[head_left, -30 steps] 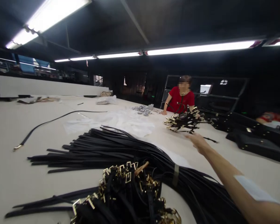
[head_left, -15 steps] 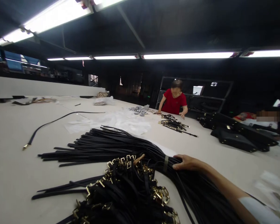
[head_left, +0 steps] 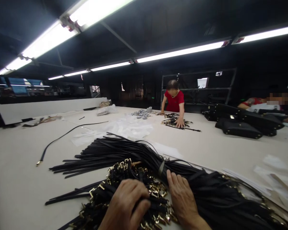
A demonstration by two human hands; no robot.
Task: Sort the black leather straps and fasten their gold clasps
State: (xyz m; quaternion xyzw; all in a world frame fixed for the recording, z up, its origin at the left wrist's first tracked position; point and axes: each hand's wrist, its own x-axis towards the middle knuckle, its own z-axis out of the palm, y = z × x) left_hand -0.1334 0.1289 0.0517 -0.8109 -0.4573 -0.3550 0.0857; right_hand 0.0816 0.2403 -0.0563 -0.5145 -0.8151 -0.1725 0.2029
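A long bundle of black straps (head_left: 105, 153) lies across the table, bound near its middle by a narrow greenish tie (head_left: 161, 167). My right hand (head_left: 182, 198) rests on this bundle just right of the tie, fingers stretched out and lying flat. In front is a heap of black straps with gold buckles and clasps (head_left: 117, 171). Over that heap my left hand (head_left: 128, 204) is closed, fingers curled and thumb below. Its fingertips are hidden, so what it grips cannot be made out. Gold hardware shows at the bundle's right end.
A single black strap with a gold clasp (head_left: 46, 148) lies at left on the white table (head_left: 21, 179). White sheets (head_left: 120, 126) lie beyond the bundle. Across the table, a person in red (head_left: 174, 99) reaches over small straps (head_left: 169, 121). Black bags (head_left: 242, 127) lie at right.
My left hand has come into view over the buckled heap. My right hand has shifted down and left along the bundle. The person in red now has a hand on the small straps.
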